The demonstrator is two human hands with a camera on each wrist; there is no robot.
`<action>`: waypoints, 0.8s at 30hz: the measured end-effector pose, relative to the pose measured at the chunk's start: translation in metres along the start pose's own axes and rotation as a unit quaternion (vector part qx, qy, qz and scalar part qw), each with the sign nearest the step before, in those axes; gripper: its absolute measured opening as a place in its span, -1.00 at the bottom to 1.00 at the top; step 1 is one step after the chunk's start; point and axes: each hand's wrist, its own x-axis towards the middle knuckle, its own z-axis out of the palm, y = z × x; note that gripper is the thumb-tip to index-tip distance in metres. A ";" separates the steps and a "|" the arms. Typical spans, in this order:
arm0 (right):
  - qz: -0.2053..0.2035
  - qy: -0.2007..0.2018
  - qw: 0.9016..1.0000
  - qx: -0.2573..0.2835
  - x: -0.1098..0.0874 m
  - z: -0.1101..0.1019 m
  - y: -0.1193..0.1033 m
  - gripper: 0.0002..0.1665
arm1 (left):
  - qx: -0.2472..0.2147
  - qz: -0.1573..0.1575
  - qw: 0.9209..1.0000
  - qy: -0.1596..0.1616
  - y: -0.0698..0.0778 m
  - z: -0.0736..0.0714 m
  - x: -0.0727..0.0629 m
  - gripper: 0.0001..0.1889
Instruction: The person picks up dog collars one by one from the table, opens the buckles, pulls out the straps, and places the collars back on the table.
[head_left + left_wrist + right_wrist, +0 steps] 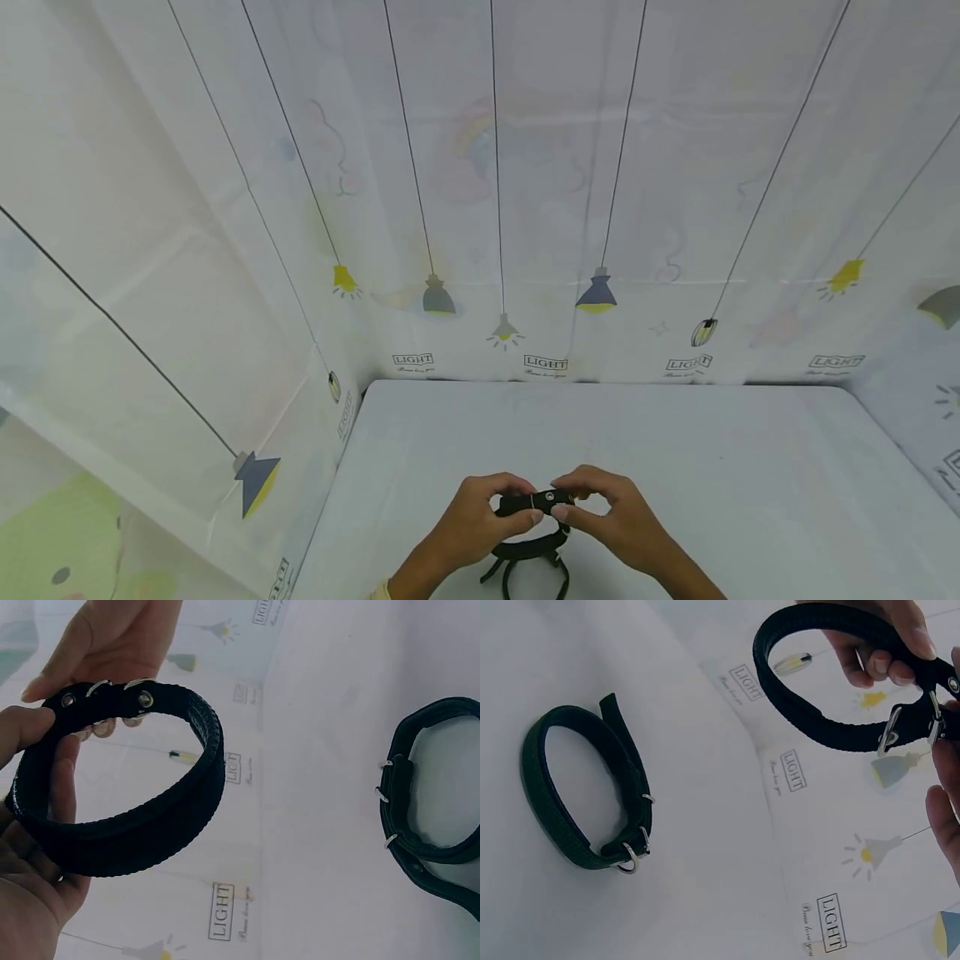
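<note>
A black collar [531,547] with metal eyelets and a buckle is held up, bent into a loop, over the table. My left hand [480,517] grips one side of its band between thumb and fingers. My right hand [611,521] pinches the band close to the buckle and eyelets. In the right wrist view, the strap end crosses near the metal buckle [889,731]; whether it runs through is hard to tell. A second, dark green collar [551,817] lies looped on the table below the hands, its strap end sticking out, touched by neither hand.
The white table [637,433] has rounded back corners. Behind it and at the sides hang pale sheets [525,208] printed with lamps and the word LIGHT, meeting the table's edges.
</note>
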 end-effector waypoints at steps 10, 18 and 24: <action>-0.068 0.019 0.997 -0.042 0.006 0.008 0.006 -0.72 | -0.012 -0.016 1.000 0.000 -0.002 0.003 0.000 -0.74; 0.021 -0.007 1.000 -0.011 0.000 0.001 0.004 -0.91 | -0.015 -0.013 1.000 0.012 -0.004 0.004 -0.001 -0.77; 0.029 -0.025 0.999 0.006 -0.004 -0.001 0.004 -0.90 | -0.018 -0.020 1.000 0.011 -0.005 0.004 -0.004 -0.77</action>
